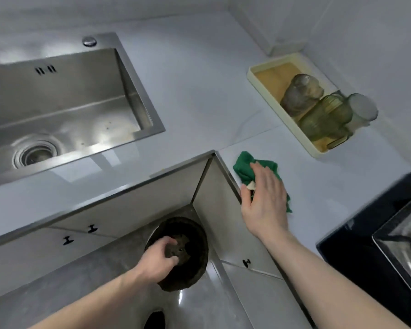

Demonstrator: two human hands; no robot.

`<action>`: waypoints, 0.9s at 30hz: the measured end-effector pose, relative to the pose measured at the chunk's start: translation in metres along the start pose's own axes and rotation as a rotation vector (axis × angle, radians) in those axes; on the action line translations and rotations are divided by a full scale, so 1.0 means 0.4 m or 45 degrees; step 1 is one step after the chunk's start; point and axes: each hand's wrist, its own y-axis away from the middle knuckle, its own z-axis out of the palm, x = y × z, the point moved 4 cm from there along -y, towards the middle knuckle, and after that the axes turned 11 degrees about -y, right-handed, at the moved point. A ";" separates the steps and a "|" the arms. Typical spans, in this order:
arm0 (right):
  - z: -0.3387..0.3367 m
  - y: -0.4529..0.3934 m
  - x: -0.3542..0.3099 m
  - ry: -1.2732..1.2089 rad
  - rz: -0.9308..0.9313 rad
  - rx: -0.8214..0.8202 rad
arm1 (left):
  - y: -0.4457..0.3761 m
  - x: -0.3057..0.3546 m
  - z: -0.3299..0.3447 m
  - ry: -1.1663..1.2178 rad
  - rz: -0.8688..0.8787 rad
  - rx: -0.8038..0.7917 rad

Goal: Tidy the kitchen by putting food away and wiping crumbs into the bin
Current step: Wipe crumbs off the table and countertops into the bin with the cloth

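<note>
The white table wraps an inner corner, and the dark bin stands on the floor just below it. The left hand grips the bin's rim. The right hand, open and flat, presses the green cloth at the table's edge. Soft and light, the cloth likely handles best under a flat palm.

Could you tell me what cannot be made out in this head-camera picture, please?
- Crumbs under the green cloth: hidden by the cloth and the right hand pressed on it.
- Contents of the bin: dark and blurred, partly covered by the left hand at its rim.
- The hob: cut off by the right edge.
- The glasses in the tray: blurred; their number is unclear.
- The sink: cut off by the left edge.
</note>
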 end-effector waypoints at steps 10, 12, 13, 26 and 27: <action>-0.047 0.042 -0.001 0.088 0.062 -0.368 | 0.348 0.263 -0.326 0.088 0.315 0.218; -0.052 0.037 0.001 0.059 0.059 -0.385 | 0.398 0.289 -0.358 0.131 0.309 0.281; -0.057 0.037 0.000 0.036 0.050 -0.389 | 0.427 0.298 -0.368 0.154 0.293 0.306; -0.149 0.037 -0.143 -0.138 -0.076 -0.681 | 0.770 0.126 -0.388 0.618 -0.018 0.534; -0.142 0.031 -0.226 -0.182 -0.163 -0.708 | 0.801 0.088 -0.414 0.655 -0.047 0.575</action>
